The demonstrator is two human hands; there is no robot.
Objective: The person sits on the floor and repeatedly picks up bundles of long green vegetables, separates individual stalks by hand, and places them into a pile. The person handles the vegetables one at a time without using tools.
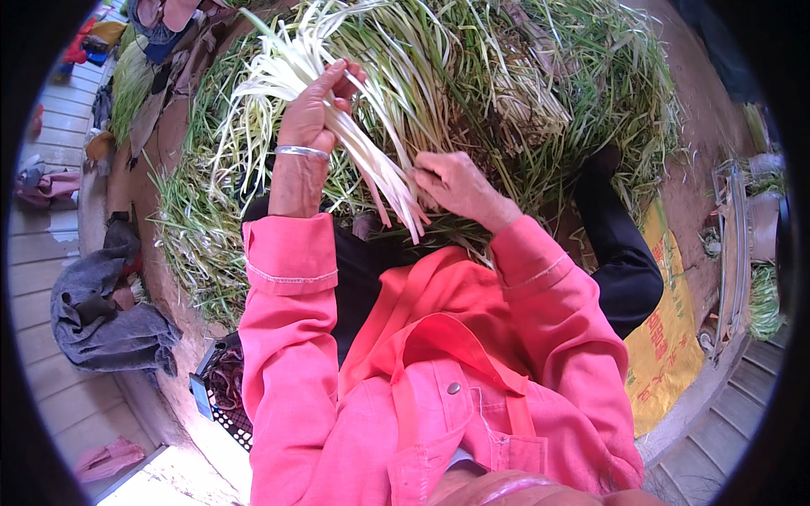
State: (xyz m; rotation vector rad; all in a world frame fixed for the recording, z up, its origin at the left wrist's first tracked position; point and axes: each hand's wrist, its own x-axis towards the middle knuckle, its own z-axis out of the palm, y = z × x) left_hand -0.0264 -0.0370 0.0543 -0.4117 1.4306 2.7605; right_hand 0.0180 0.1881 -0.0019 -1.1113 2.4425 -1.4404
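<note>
My left hand (319, 104), with a silver bangle at the wrist, grips a bunch of pale, chive-like stalks (373, 155). Their white cut ends slant down to the right, and the loose leaf ends fan out at the upper left. Beside the lower ends is my right hand (465, 190), its fingers curled and pinching a thin pale stalk that runs down to the fingertips. Under and beyond both hands spreads a large heap of green and whitish stalks (417, 82). A denser bundle with brownish-white ends (528, 107) lies in the heap, right of centre.
A red apron (436, 284) covers my lap, between dark-trousered legs (623, 265). A yellow printed sack (664, 335) lies at the right. To the left are a grey cloth (107, 322) and a dark plastic basket (231, 424). A metal-edged frame (731, 253) stands at far right.
</note>
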